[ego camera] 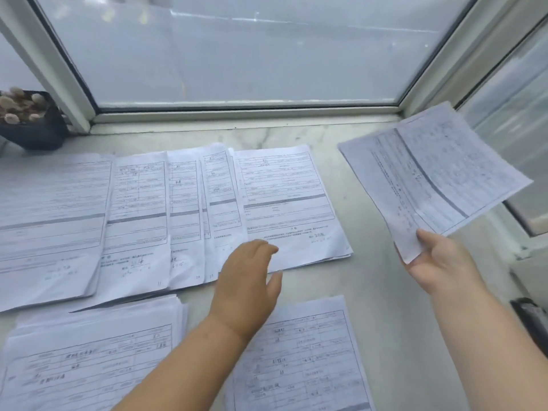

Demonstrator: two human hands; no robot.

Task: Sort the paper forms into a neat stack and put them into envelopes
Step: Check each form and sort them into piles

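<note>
- Across the marble sill (370, 280), from nine to one o'clock, the fanned row of forms (166, 215) overlaps sheet on sheet, the rightmost pile (284, 203) lying on top.
- At seven o'clock a thicker stack (89, 357) waits; at five o'clock lies a single form (302, 360).
- At two o'clock the held sheets (430, 176) hang tilted in the air, pinched at their lower corner by the right hand (439, 262), thumb on top.
- At centre the left hand (249, 277) reaches flat, fingers relaxed and holding nothing, fingertips at the rightmost pile's lower edge.
- Gathering looks underway; next the left hand probably must slide that pile free and square it with the held sheets. No envelopes show.
- At ten o'clock sits a small potted plant (26, 120).
</note>
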